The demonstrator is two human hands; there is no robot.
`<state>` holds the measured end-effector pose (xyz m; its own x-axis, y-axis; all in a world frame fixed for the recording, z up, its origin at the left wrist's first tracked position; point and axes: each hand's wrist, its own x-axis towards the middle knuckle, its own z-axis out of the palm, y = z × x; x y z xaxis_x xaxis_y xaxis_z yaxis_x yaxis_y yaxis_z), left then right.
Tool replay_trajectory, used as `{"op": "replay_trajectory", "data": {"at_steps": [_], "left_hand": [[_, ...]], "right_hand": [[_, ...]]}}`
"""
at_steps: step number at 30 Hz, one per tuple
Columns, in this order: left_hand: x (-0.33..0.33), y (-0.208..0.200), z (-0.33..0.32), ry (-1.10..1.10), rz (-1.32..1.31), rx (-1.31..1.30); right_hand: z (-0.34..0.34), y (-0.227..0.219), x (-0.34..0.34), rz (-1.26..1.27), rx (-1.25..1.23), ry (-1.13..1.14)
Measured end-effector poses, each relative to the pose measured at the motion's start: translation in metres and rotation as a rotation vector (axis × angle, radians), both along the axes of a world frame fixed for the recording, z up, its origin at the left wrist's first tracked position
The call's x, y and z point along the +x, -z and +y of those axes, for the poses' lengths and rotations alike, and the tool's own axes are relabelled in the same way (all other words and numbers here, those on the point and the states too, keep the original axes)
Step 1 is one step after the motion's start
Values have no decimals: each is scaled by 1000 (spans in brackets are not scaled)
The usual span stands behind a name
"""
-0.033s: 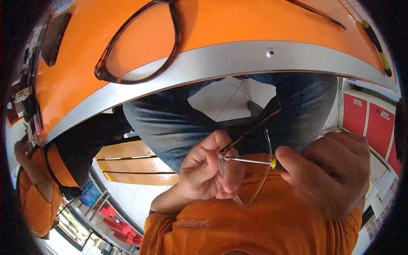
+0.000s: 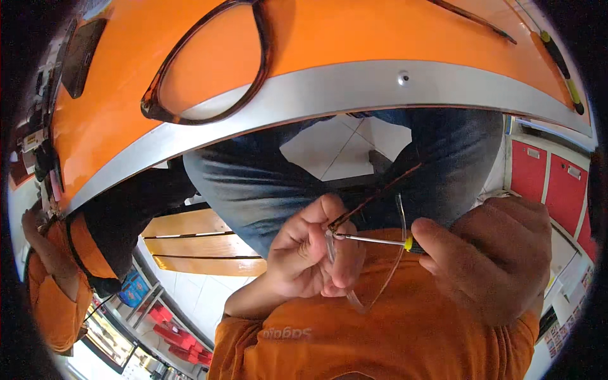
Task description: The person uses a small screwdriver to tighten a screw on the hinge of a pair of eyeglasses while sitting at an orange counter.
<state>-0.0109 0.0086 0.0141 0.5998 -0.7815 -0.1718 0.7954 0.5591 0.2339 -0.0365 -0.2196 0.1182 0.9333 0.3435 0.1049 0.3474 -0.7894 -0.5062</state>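
Note:
Over my lap, my left hand [image 2: 316, 250] pinches a clear eyeglass frame [image 2: 400, 253] by its hinge corner. A thin brown tortoiseshell temple [image 2: 380, 193] sticks out from that hinge, away from me. My right hand [image 2: 494, 253] is closed round a small screwdriver [image 2: 373, 239] with a black and yellow handle. Its thin metal shaft points left, and the tip meets the hinge between my left fingers. The fingertips partly cover the clear frame, and any screw there is too small to make out.
On the orange table [image 2: 342, 31] lie a dark tortoiseshell eyeglass front [image 2: 265, 50], a loose temple [image 2: 475, 19], a second screwdriver [image 2: 560, 63] and a dark flat case [image 2: 82, 57]. A metal edge strip [image 2: 342, 85] borders it. Another person [image 2: 57, 285] in orange is at the left.
The temple and clear frame have shifted very slightly to the right. Both hands and the screwdriver stay in practically the same place.

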Motion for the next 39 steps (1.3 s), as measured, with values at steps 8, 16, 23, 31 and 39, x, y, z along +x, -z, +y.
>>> {"op": "replay_trajectory", "data": {"at_steps": [8,16,23,31,39], "left_hand": [[-3,2,-1,36,40,-35],[-3,0,2,73,78,26],[-5,0,1,98,132,11],[-4,1,3,131,162,18],[-5,4,2,154,129,17]], "right_hand": [[-4,3,-3,-44,102,57],[-3,3,0,-72,-44,-11],[-3,-13,4,-90,-193,-72],[-4,-11,10,-144,-194,-145],[1,-14,5,-200,-255,-150]]}}
